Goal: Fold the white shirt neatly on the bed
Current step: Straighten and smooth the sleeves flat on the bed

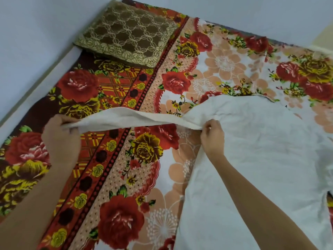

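The white shirt point(266, 156) lies spread over the right half of the bed point(115, 177), its body flat on the floral sheet. One long sleeve point(129, 118) stretches out to the left, lifted slightly off the sheet. My left hand point(60, 139) grips the cuff end of that sleeve. My right hand point(212, 138) pinches the fabric where the sleeve meets the shoulder. The shirt's far right edge runs out of the frame.
A brown patterned pillow point(126, 35) rests at the head of the bed, top left. A pale wall point(32, 37) borders the bed on the left. The bedsheet is red and dark on the left, pale with peach flowers on the right.
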